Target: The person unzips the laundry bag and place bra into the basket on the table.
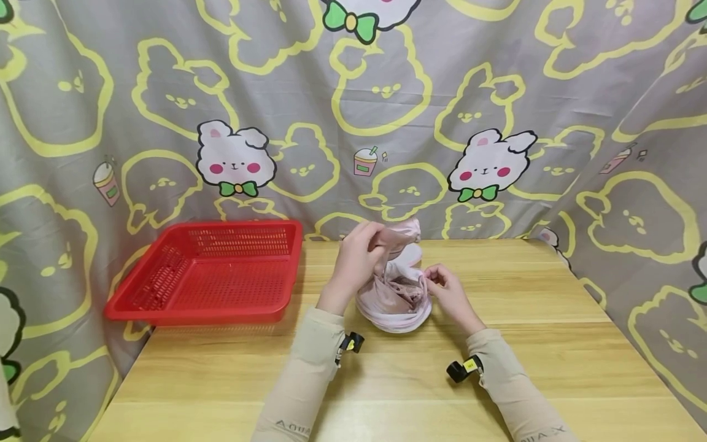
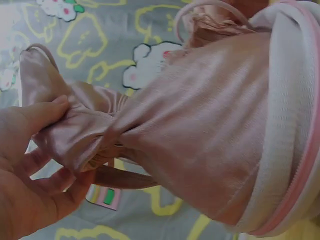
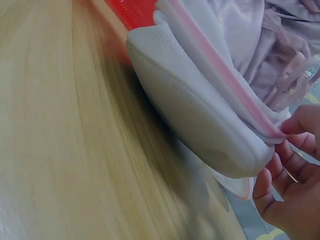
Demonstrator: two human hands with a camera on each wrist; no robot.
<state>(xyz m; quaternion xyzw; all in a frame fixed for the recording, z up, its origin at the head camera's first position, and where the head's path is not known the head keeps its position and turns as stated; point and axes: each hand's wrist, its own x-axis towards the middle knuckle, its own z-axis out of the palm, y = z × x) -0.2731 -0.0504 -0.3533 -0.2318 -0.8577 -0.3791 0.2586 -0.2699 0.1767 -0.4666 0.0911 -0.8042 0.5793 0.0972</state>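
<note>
A white mesh laundry bag (image 1: 393, 323) with a pink zipper (image 3: 220, 57) stands opened on the table. Out of its mouth rises a pink satin garment with thin straps (image 2: 210, 120); its lower part is still bunched inside the bag. My left hand (image 1: 356, 256) pinches a gathered end of the satin between thumb and fingers, above the bag. On the bag's right side, my right hand (image 1: 450, 296) grips the rim by the zipper edge, thumb against fingertips. The lid flap (image 1: 410, 255) shows behind the opening, partly hidden by the raised satin.
A red plastic basket (image 1: 287, 294) with perforated walls sits on the left of the wooden table (image 1: 530, 344). A grey curtain (image 1: 309, 104) with yellow outlines and white cartoon rabbits hangs behind and along both sides.
</note>
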